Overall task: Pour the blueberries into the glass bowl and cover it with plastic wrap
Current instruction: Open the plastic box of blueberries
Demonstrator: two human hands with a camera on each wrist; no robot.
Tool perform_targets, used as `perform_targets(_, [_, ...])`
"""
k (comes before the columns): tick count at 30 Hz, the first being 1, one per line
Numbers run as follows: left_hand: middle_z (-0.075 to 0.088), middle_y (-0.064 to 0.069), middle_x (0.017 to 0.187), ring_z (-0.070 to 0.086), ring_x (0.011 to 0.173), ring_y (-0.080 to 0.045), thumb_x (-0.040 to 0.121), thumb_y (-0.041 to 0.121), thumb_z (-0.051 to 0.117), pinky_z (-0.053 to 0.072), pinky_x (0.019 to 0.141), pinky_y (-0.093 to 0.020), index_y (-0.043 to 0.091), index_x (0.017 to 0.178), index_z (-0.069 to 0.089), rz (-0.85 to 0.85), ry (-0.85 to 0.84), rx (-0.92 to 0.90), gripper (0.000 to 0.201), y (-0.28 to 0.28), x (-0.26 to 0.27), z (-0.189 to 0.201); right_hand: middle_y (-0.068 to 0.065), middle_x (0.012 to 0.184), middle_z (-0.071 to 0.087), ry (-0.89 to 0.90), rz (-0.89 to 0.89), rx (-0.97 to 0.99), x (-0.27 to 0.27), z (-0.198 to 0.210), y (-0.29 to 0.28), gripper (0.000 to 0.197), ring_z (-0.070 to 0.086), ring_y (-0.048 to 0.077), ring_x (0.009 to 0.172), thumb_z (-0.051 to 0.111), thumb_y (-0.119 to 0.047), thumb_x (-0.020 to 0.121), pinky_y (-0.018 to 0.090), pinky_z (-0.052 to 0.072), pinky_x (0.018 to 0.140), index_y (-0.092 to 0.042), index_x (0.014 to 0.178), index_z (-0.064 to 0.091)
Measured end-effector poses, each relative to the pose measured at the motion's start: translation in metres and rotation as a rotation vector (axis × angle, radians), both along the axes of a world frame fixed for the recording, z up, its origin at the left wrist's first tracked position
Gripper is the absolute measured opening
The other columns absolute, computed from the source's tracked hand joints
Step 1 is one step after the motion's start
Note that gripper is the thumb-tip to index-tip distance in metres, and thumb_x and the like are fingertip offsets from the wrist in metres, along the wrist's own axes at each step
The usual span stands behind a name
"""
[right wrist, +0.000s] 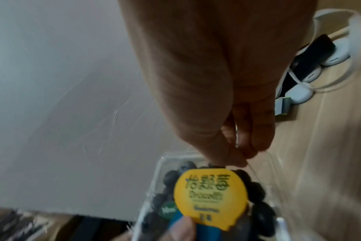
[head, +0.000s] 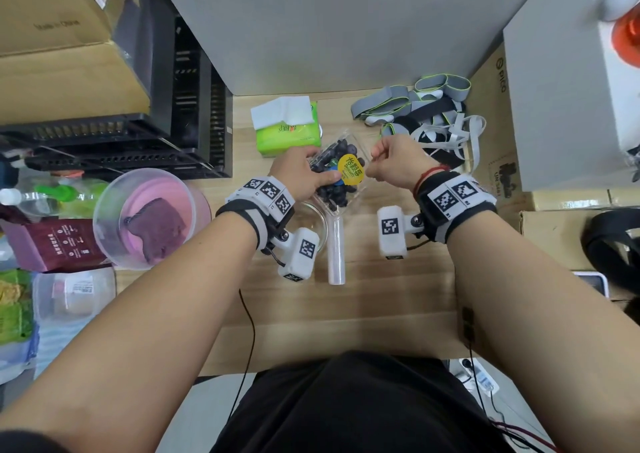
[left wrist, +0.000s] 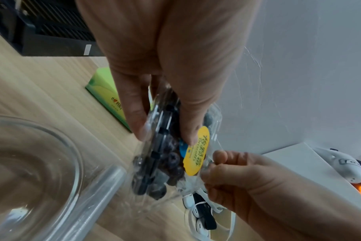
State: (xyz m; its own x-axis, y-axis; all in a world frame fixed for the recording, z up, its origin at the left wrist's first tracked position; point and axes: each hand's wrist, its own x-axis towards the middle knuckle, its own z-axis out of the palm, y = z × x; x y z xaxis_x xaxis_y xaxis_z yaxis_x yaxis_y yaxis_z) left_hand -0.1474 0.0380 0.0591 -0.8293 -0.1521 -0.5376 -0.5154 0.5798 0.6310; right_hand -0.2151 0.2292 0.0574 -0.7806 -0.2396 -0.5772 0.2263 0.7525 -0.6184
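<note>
A clear clamshell box of blueberries [head: 334, 175] with a yellow label [head: 350, 169] is held tilted above the table, and my left hand [head: 304, 172] grips it from the left, thumb on the lid. My right hand [head: 388, 163] pinches the box's right edge with curled fingers. The left wrist view shows the box of blueberries [left wrist: 161, 163] between my left hand [left wrist: 165, 101] and my right hand [left wrist: 233, 172]. The empty glass bowl [head: 317, 222] sits just below, mostly behind my left wrist, and its rim [left wrist: 58, 146] looms at lower left. A plastic wrap roll [head: 336, 250] lies beside the bowl.
A green tissue pack [head: 287, 127] lies behind the box. Grey and black straps [head: 426, 113] pile at the back right. A pink bowl under a clear lid [head: 145, 217] and food packets crowd the left. Black crates [head: 138, 141] and cardboard boxes [head: 568, 231] border the wooden table [head: 346, 314].
</note>
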Motion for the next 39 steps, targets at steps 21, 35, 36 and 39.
perform_targets(21, [0.076,-0.007,0.096,0.070,0.083,-0.021,0.084,0.023,0.080,0.055,0.071,-0.033,0.028,0.101,0.070,-0.053,-0.149,0.388,0.020,-0.032,0.011,-0.002,0.014,0.081,0.076,-0.384,0.029,-0.292,0.005,-0.004,0.037,0.019,0.073,0.018,0.065,0.059,0.009,0.091,0.022,0.061,0.068,-0.001,0.099,0.073])
perform_targets(35, [0.072,-0.009,0.100,0.067,0.082,-0.024,0.077,0.028,0.086,0.060,0.068,-0.032,0.015,0.109,0.068,-0.134,-0.198,0.267,0.039,-0.025,0.017,-0.010,0.013,0.091,0.067,-0.077,-0.264,-0.149,-0.024,-0.009,0.041,0.014,0.063,0.017,0.063,0.062,0.010,0.088,0.029,0.062,0.064,0.005,0.100,0.065])
perform_targets(36, [0.073,-0.010,0.099,0.071,0.081,-0.027,0.072,0.034,0.089,0.062,0.071,-0.039,0.013,0.107,0.069,-0.052,-0.180,0.269,0.045,-0.025,0.019,-0.015,0.012,0.090,0.069,-0.079,-0.266,-0.058,-0.023,-0.015,0.045,0.011,0.064,0.017,0.065,0.066,0.008,0.086,0.031,0.063,0.066,0.003,0.095,0.067])
perform_targets(39, [0.075,-0.002,0.086,0.073,0.081,-0.027,0.073,0.033,0.088,0.061,0.082,-0.048,0.023,0.091,0.072,0.147,-0.100,0.303,0.026,-0.025,0.018,-0.019,0.009,0.098,0.075,-0.102,-0.197,0.162,-0.014,-0.036,0.059,0.009,0.069,0.019,0.083,0.071,0.000,0.082,0.037,0.060,0.083,-0.009,0.084,0.072])
